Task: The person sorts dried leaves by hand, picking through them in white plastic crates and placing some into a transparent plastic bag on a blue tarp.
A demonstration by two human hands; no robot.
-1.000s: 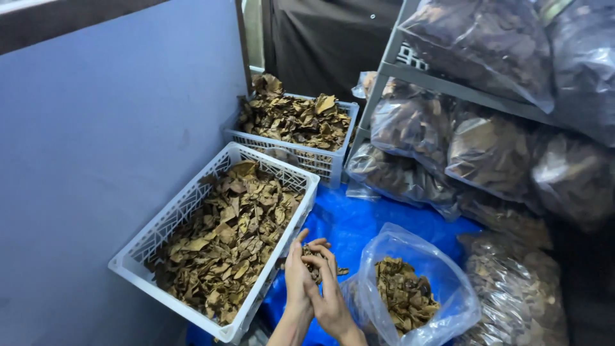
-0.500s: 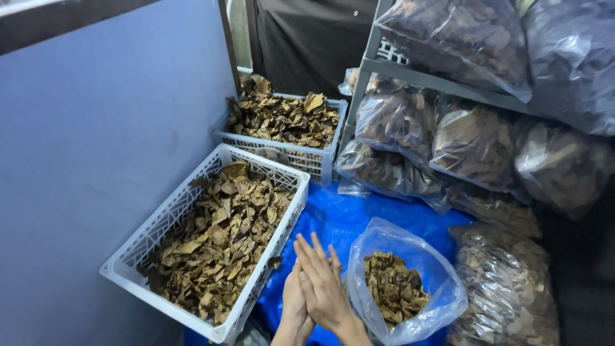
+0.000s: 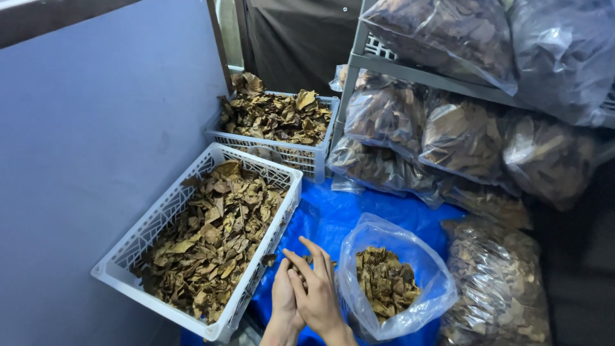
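Dried leaves [image 3: 384, 285] part-fill the open plastic bag [image 3: 419, 253]; near crate [image 3: 160, 221] remains heaped. Left hand [image 3: 283, 306] and right hand [image 3: 315, 296] pressed together; whether either grip holds leaves, cannot tell.

left: white basket [image 3: 160, 221] walls it off
right: open bag [image 3: 410, 256] crowds in
far: blue tarp [image 3: 333, 214] strip's free

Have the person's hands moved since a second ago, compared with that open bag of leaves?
Barely. The hands are still pressed together just left of the open bag, beside the near crate; only the fingers have shifted.
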